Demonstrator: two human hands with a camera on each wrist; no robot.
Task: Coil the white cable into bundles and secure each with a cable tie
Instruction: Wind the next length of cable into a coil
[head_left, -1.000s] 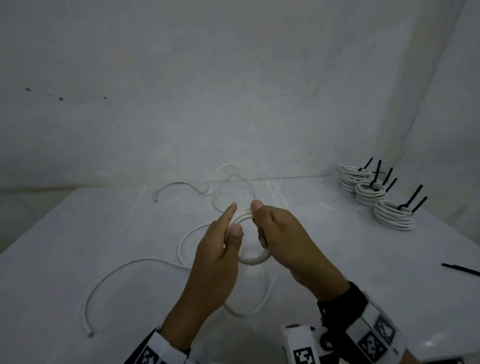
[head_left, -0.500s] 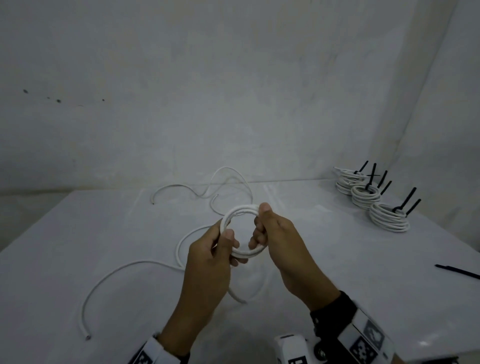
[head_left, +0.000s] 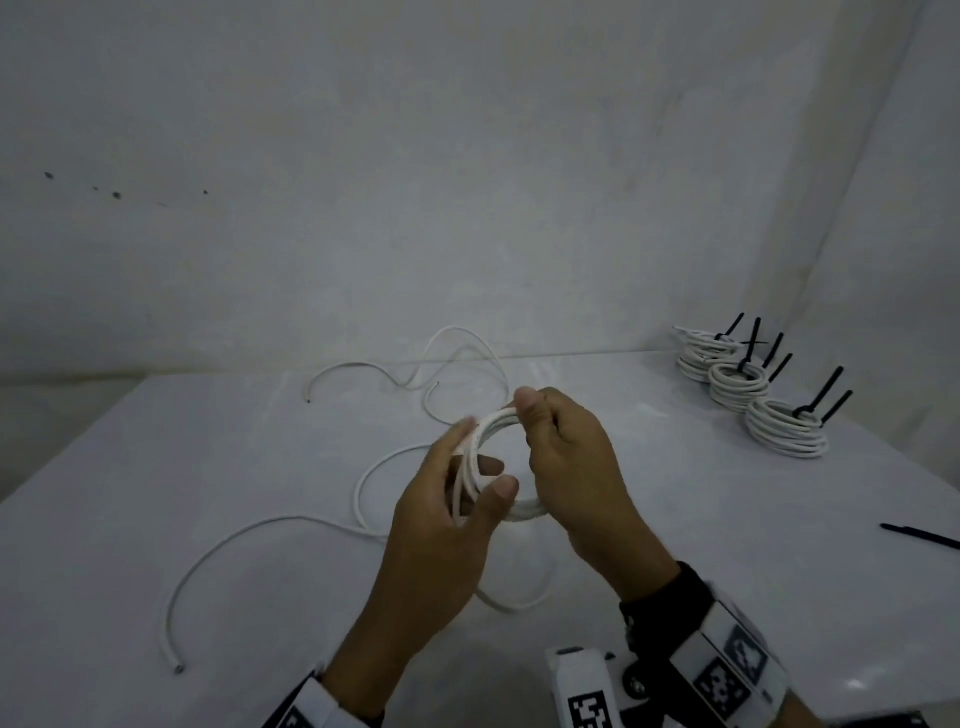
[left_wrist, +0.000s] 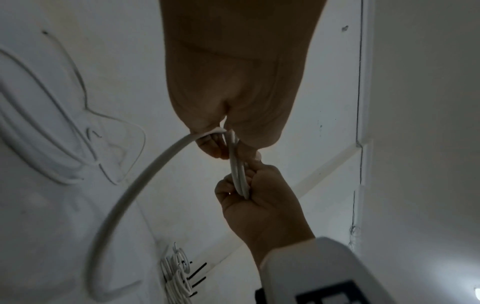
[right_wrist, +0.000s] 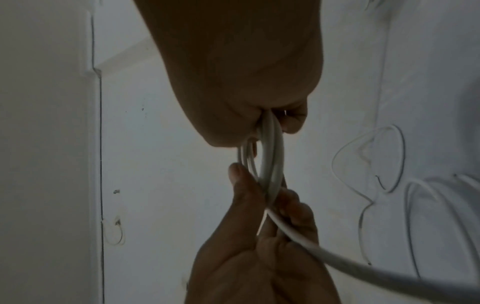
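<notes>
No readable text anywhere — only black-and-white square marker patterns on the wrist bands (head_left: 727, 670), no letters or numbers.

The white table (head_left: 156, 519) in front of me carries loose white cable (head_left: 249, 535), trailing in curves from about eight o'clock up toward twelve o'clock. At two o'clock, near the far right corner, three tied cable bundles (head_left: 737, 387) sit in a row just beside each other, black tie tails sticking up. At three o'clock one spare black cable tie (head_left: 919, 536) lies flat.
</notes>
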